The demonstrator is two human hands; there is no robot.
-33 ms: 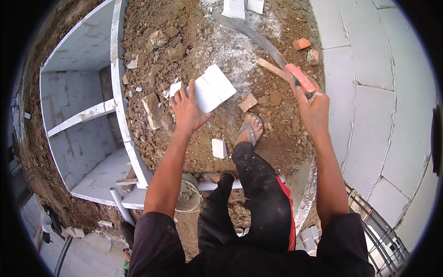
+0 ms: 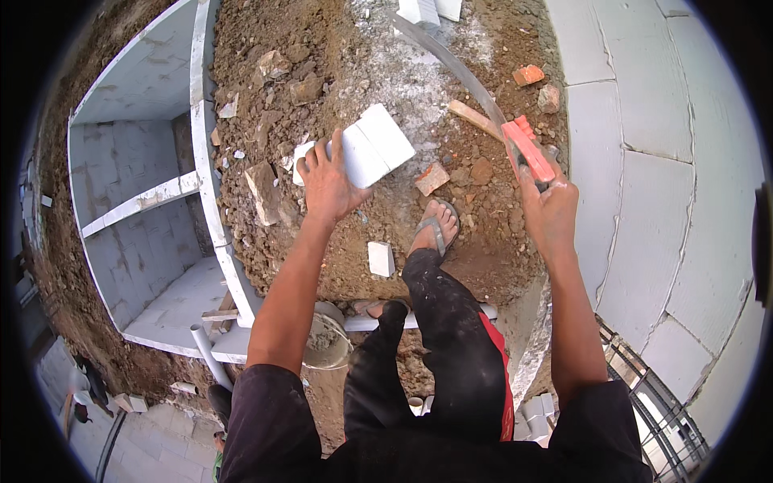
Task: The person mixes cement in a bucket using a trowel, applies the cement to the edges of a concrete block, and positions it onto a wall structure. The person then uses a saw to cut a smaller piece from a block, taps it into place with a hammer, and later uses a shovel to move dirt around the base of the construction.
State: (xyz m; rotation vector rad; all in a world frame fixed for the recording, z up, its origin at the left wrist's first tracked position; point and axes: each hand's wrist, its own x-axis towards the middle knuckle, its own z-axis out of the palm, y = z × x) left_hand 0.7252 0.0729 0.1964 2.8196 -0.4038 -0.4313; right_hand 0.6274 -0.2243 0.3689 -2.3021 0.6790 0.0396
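A white lightweight concrete block (image 2: pixel 377 145) with a line across its face is in my left hand (image 2: pixel 328 183). My fingers lie along its left side, and the thumb is at its lower edge. My right hand (image 2: pixel 550 201) is wrapped round the red handle of a hand saw (image 2: pixel 455 68). The long grey blade points up and to the left, apart from the block. A wooden stick (image 2: pixel 475 119) and a broken red brick piece (image 2: pixel 432 179) lie on the soil between my hands.
A pale block wall (image 2: pixel 652 193) runs along the right. At left stands a block-walled pit (image 2: pixel 205 129) with a dividing beam. A small white offcut (image 2: pixel 381 259) lies near my sandalled foot (image 2: pixel 437 225). A bucket (image 2: pixel 326 338) of grey mix and a pipe (image 2: pixel 211 354) are lower down.
The saw has tilted slightly, its tip shifting right and its handle turning in my right hand. My left hand and the block have moved only a little.
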